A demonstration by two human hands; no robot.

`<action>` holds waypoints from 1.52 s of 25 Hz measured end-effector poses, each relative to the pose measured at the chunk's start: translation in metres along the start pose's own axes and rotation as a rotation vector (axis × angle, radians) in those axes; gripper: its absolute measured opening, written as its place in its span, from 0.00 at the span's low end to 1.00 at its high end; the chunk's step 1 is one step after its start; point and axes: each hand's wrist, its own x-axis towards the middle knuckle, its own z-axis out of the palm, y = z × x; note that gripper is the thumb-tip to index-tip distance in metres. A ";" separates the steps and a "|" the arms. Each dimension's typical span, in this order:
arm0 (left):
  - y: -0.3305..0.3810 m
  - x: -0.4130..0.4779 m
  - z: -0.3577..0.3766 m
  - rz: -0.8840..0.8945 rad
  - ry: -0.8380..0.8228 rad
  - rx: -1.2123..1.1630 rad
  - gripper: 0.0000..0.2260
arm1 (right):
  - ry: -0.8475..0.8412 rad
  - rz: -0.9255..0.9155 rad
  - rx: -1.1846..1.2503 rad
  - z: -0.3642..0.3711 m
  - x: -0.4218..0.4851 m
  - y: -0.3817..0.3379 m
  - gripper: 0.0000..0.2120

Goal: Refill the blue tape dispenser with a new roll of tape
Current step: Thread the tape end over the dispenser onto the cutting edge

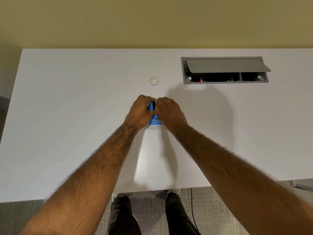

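- Hands first: my left hand and my right hand are both clamped around the small blue plastic tape dispenser, which sits on the white table at the middle of the frame. Only its near end and a strip between my knuckles show.
- My right fingertips pinch something pale at the top of the dispenser. I cannot tell whether it is the roll, its core or a loose tape end.
- Risk one, as I judge it: with the hub hidden under my fingers, I could seat the roll crooked, and it would jam when pulled.
- Risk two: squeezing the light plastic body from both sides may make it slip or tip on the smooth tabletop.
- Risk three: any free tape end could stick to my fingers or fold onto itself.
- A clear ring of tape lies apart, just above centre, toward the open grey cable hatch in the upper right. I cannot say whether it is new or spent, so a mix-up is possible.
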 end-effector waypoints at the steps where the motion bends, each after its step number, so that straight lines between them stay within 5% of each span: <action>1: 0.000 0.000 0.000 0.004 0.003 0.002 0.15 | 0.001 -0.004 0.000 0.000 0.000 -0.001 0.05; 38: -0.004 0.002 0.002 -0.008 0.002 0.001 0.15 | -0.006 -0.009 0.040 0.003 0.001 0.001 0.05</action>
